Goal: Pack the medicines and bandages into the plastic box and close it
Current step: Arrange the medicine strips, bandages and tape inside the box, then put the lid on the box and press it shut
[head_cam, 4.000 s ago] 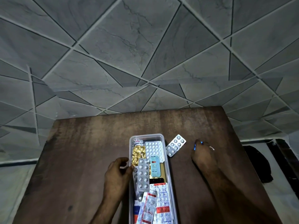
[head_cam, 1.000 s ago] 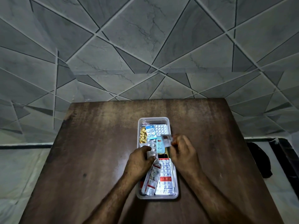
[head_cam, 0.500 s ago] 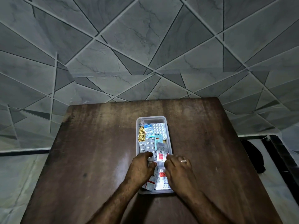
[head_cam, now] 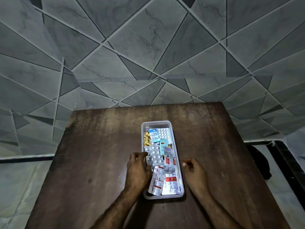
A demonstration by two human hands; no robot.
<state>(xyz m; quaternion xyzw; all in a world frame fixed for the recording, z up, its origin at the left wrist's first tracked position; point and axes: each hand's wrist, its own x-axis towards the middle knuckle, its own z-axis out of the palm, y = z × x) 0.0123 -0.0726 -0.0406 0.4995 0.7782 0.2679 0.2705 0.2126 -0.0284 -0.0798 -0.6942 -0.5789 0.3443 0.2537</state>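
Your wooden table (head_cam: 102,154) carries the clear plastic box (head_cam: 179,187) at its centre, lidless and filled with blister strips (head_cam: 156,154). At the box's nine o'clock, your left hand (head_cam: 138,171) rests palm-down, fingers curled loosely over the rim onto the strips. At three o'clock, your right hand (head_cam: 194,174) lies apart, loosely curled, empty.

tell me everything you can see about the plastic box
The plastic box is a clear, long rectangular tub with rounded corners, lying flat on the brown wooden table, its long side running away from the person. It is open; no lid is in view. It is filled with foil blister strips and sachets, silver, gold, blue and red-printed. The left hand rests at its left rim, fingers on the strips; the right hand sits apart on the right.
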